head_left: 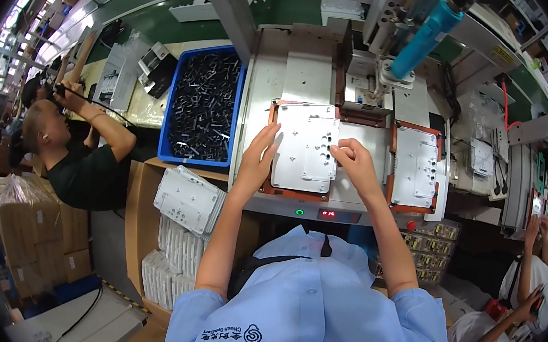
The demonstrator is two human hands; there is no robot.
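The left hand (258, 159) and right hand (357, 170) sit apart, a white rectangular panel (299, 150) between them: the left straight-fingered at its edge, the right too curled to tell whether it pinches anything. Below them, a dark display (339, 216) shows red digits; lettering marks the light-blue cloth shirt (288, 293).

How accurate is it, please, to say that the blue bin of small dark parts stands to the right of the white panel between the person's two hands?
One side is wrong: the blue bin of small dark parts stands to the left of the white panel between the person's two hands, as the head view shows.
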